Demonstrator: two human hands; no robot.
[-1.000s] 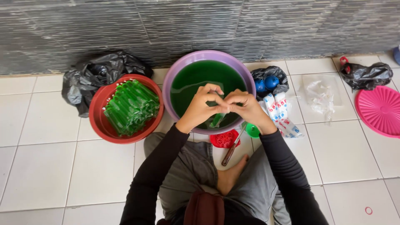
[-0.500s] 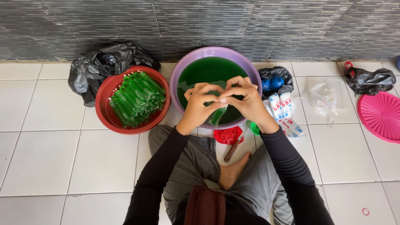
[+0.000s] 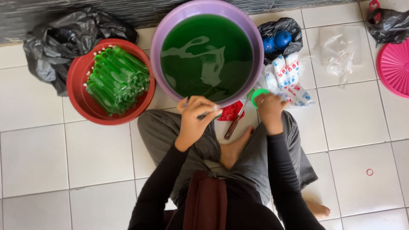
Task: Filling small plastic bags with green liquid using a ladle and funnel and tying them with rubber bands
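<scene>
Both hands have come back from over the purple basin [image 3: 158,64] toward the lap. The left hand [image 3: 197,117] is curled shut on a thin clear tube (barely visible), its long axis pointing right. The right hand [image 3: 267,106], the nearer one, rests closed against the small green funnel [image 3: 258,93] just beside the basin's near rim.

black plastic bag [image 3: 64,47] far left | pink lid [image 3: 394,66] at right edge | clear plastic sheet [image 3: 341,53] on floor | red rubber band [image 3: 370,172] on white tile, well apart
</scene>
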